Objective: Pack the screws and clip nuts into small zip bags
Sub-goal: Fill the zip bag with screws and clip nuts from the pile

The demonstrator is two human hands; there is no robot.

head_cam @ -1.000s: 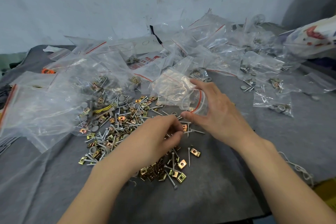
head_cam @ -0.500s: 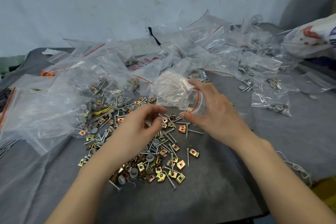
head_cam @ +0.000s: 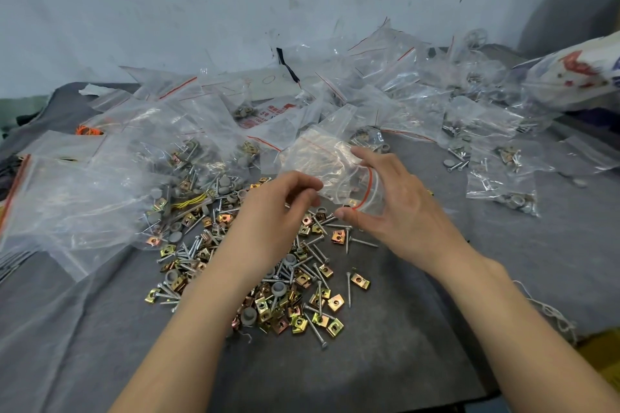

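Zip bag (head_cam: 322,164): held up over the pile, between both hands.
Right grip (head_cam: 396,211): thumb and fingers spread, holding its red-lined mouth.
Left grip (head_cam: 278,211): fingers curled at the mouth; contents hidden.
Screws and clip nuts (head_cam: 302,282): loose on the counter (head_cam: 402,339) below.

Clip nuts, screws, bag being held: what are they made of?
Clip nuts: apparently stamped sheet metal, yellow-gold iridescent plating. Screws: silvery metal, bright, probably plated steel. Zip bag: thin clear plastic film, glossy creases, red seal strip.

L hand (head_cam: 275,211) rose off screw/nut pile (head_cam: 302,295) to zip bag (head_cam: 322,164) mouth, fingers (head_cam: 303,182) bunched.
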